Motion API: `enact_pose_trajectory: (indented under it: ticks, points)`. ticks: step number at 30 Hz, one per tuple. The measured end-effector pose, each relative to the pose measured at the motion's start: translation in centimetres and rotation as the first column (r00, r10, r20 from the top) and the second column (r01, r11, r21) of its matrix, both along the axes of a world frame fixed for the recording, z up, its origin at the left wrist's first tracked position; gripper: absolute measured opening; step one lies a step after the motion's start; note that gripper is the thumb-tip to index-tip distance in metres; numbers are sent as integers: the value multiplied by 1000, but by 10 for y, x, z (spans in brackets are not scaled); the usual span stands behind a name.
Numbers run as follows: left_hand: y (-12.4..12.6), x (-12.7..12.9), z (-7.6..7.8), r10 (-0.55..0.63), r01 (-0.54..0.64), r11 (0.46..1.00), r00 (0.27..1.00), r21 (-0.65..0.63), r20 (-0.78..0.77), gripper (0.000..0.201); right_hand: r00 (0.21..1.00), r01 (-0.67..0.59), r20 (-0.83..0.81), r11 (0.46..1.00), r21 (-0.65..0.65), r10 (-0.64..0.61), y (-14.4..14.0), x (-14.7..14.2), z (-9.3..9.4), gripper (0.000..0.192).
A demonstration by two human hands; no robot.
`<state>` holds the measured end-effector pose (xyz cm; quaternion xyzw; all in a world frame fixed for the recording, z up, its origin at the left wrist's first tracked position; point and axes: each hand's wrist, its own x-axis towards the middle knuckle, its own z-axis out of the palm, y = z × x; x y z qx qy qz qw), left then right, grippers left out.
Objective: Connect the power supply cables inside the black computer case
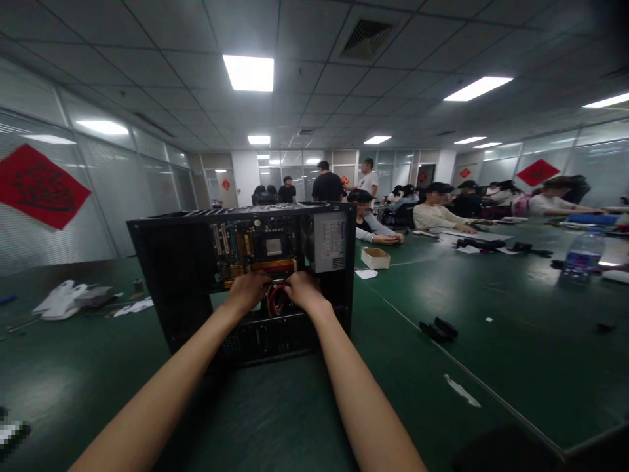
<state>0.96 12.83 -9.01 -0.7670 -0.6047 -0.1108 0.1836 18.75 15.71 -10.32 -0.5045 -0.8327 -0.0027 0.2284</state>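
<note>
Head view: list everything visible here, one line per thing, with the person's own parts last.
computer case: one, black, side open, upright on the table in front
motherboard: one, inside the case
power supply: one, grey, case's upper right
red cables: a bundle, between the hands
table: green, large
cardboard box: one, pale, right of the case
water bottle: one, clear, far right
black parts: a few, right of the case
white bags: left side
red wall decorations: several, on the glass walls
other people: several, seated or standing behind
left hand: inside the case, at the cables
right hand: inside the case, at the cables
</note>
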Motion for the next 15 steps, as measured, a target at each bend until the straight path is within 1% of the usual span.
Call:
enact_pose_trajectory:
  ticks: [4, 8, 15]
  points:
    - [-1, -2, -2, 57, -56, 998, 998, -12, 29, 30, 1000, -10, -5, 1000, -25, 10, -2, 0, 0, 22]
    - [-3, -1, -1, 70, -68, 997, 996, -38, 59, 31, 1000, -20, -16, 998, -52, 19, -3, 1, 1, 22]
    - [-2, 2, 1, 85, -84, 995, 996, -46, 9, 32, 999, -23, -50, 995, -97, 18, -5, 1, 2, 26]
